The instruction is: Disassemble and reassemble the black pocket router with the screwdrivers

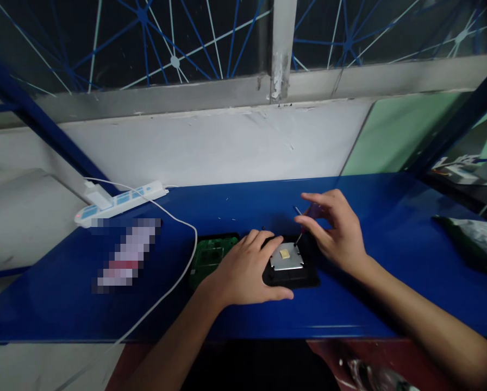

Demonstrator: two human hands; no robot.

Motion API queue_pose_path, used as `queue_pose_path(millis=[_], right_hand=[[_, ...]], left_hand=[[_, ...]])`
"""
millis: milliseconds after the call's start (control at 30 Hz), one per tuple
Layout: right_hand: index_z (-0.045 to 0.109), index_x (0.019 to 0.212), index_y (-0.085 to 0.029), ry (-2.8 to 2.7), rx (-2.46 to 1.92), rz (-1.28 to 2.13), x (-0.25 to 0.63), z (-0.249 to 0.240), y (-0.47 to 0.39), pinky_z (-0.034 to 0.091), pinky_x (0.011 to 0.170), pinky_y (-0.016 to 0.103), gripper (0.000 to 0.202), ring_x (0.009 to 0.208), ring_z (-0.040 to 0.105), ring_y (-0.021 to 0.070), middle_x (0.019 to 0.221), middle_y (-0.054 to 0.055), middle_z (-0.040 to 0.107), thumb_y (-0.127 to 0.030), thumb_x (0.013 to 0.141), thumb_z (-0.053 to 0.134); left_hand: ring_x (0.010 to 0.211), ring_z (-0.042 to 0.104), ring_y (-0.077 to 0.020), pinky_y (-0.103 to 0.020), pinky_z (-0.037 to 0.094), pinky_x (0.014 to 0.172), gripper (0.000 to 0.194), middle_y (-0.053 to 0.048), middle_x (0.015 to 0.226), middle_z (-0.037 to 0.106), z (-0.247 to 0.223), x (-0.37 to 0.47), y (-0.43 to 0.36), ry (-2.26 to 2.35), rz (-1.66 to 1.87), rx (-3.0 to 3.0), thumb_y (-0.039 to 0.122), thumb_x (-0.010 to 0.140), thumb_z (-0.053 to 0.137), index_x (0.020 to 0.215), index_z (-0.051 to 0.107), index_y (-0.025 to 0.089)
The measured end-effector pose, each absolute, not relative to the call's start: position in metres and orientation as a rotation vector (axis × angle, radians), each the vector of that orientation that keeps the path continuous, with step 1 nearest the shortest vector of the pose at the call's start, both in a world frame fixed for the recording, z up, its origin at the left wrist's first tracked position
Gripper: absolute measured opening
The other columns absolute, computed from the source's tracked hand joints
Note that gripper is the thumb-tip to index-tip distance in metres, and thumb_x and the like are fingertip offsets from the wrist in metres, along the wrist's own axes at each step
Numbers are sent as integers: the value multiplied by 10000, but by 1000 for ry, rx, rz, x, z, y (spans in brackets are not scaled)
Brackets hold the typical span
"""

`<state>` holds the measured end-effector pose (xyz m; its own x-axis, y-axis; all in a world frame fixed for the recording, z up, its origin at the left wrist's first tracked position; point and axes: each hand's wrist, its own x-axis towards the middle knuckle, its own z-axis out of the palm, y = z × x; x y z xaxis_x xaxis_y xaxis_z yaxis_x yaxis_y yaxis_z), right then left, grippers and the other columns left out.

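On the blue table lies an opened black case (pixel 312 276). Its left part carries a green circuit board (pixel 205 260), and its right part bears a silver metal plate (pixel 288 262) with a small yellowish pad (pixel 285 253) on it. My left hand (pixel 247 269) rests across the middle of the case, fingers spread, thumb by the front edge. My right hand (pixel 335 228) is over the case's right side, its fingers curled around a small screwdriver (pixel 298 238) whose tip meets the plate's upper right corner. The palm hides part of the handle.
A white power strip (pixel 133 200) with a plugged-in adapter sits at the back left. Its white cable (pixel 157 297) runs just left of the case. A blurred-out item (pixel 127 255) lies left. At the far right is a silvery bag (pixel 478 239). A wall (pixel 227 146) borders the blue table (pixel 349 309).
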<state>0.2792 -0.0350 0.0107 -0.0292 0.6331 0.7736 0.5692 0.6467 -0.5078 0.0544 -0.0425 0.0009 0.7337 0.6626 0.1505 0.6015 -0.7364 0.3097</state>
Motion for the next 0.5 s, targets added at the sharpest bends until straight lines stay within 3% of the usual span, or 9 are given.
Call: queue_pose_path(millis=[100, 200, 267, 367, 500], right_hand=[[586, 1326, -296, -1725, -976, 101, 280, 13, -37, 602, 721, 398, 376, 855, 651, 189, 1056, 71, 573, -266, 951, 585], [445, 1464, -326, -1719, -904, 273, 280, 11, -38, 622, 807, 432, 464, 1017, 684, 209, 1309, 100, 560, -214, 1017, 395], [381, 1503, -338, -1711, -902, 318, 279, 8, -37, 627, 818, 425, 507, 1036, 689, 206, 1350, 87, 577, -200, 1016, 401], [423, 1479, -326, -1715, -948, 234, 280, 7, -35, 619, 759, 381, 534, 856, 688, 172, 1131, 58, 662, -215, 973, 548], [617, 1282, -278, -1752, -972, 10, 282, 13, -35, 550, 660, 342, 410, 708, 572, 152, 848, 9, 563, -289, 882, 709]], left_hand=[[1268, 461, -343, -508, 422, 1069, 985, -116, 1419, 497, 1, 55, -42, 1001, 376, 2705, 731, 697, 716, 1465, 399, 201], [1266, 461, -337, -506, 424, 1071, 983, -115, 1419, 498, 1, 55, -42, 1000, 370, 2711, 735, 704, 709, 1463, 402, 190], [1269, 459, -334, -505, 415, 1081, 984, -115, 1420, 499, 1, 55, -42, 1000, 372, 2710, 734, 706, 708, 1464, 402, 185], [1272, 455, -337, -507, 410, 1083, 988, -118, 1422, 498, 0, 55, -42, 1006, 372, 2709, 737, 704, 707, 1464, 401, 184], [1252, 470, -344, -505, 439, 1046, 975, -113, 1413, 499, 1, 55, -43, 1008, 368, 2702, 742, 705, 702, 1462, 402, 204]])
